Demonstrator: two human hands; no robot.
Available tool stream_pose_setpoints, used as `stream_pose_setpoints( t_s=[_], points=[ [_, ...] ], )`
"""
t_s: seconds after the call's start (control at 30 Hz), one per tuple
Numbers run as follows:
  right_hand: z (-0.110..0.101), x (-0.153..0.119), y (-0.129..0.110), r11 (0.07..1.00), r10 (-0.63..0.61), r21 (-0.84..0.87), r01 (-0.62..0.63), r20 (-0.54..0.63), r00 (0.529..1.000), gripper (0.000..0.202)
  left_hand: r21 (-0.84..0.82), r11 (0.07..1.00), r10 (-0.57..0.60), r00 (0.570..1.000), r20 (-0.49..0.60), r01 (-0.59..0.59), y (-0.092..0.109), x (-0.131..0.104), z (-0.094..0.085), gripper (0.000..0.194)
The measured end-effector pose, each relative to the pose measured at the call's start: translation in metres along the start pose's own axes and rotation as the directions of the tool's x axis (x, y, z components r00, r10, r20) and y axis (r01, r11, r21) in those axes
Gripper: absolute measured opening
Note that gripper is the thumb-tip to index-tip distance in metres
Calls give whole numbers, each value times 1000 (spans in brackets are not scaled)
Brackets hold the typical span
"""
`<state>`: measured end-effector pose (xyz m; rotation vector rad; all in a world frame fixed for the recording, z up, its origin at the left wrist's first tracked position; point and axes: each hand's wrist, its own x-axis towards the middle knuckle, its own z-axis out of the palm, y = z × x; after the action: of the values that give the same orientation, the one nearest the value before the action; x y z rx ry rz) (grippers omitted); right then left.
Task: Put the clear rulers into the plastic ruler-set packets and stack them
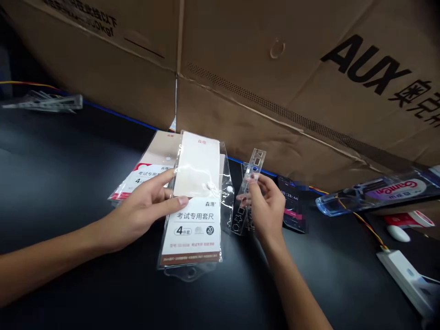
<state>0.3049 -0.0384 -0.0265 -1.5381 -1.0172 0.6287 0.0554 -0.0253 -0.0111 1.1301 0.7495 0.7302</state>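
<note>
My left hand [144, 211] grips a clear plastic ruler-set pouch [192, 231] by its left edge, thumb on the front. A white and brown printed card shows inside it, and the pouch is tilted up toward me. Behind it lies another pouch with a red-edged card [137, 176], partly covered. Between the thumb and fingers of my right hand [264, 197] is a clear stencil ruler [256, 160] with cut-out shapes, held upright to the right of the pouch. More clear stencil pieces [238, 220] show just below and behind that hand, partly hidden by it.
A cardboard box [240, 59] walls off the back. Clear rulers or set squares [44, 101] lie at far left. To the right are a phone [292, 204] showing a timer, a blue-clear package [374, 192], a red and white cup [412, 219] and a white power strip [405, 279] with a cable.
</note>
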Motion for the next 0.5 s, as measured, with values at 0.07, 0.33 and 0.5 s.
stream_pose_setpoints(
  t_s=[0.07, 0.33, 0.5],
  points=[
    [-10, 12, 8, 976, -73, -208, 59, -62, 995, 42, -45, 999, 13, 998, -62, -16, 6, 0, -1, 60],
    [-25, 29, 25, 789, -305, -560, 252, -2, 952, 34, 292, 951, 247, 813, -527, -99, 24, 6, -24, 45],
    [-24, 28, 29, 724, -347, -618, 307, 58, 936, 30, 665, 743, 404, 743, -534, 74, 25, 8, -35, 42]
  ],
)
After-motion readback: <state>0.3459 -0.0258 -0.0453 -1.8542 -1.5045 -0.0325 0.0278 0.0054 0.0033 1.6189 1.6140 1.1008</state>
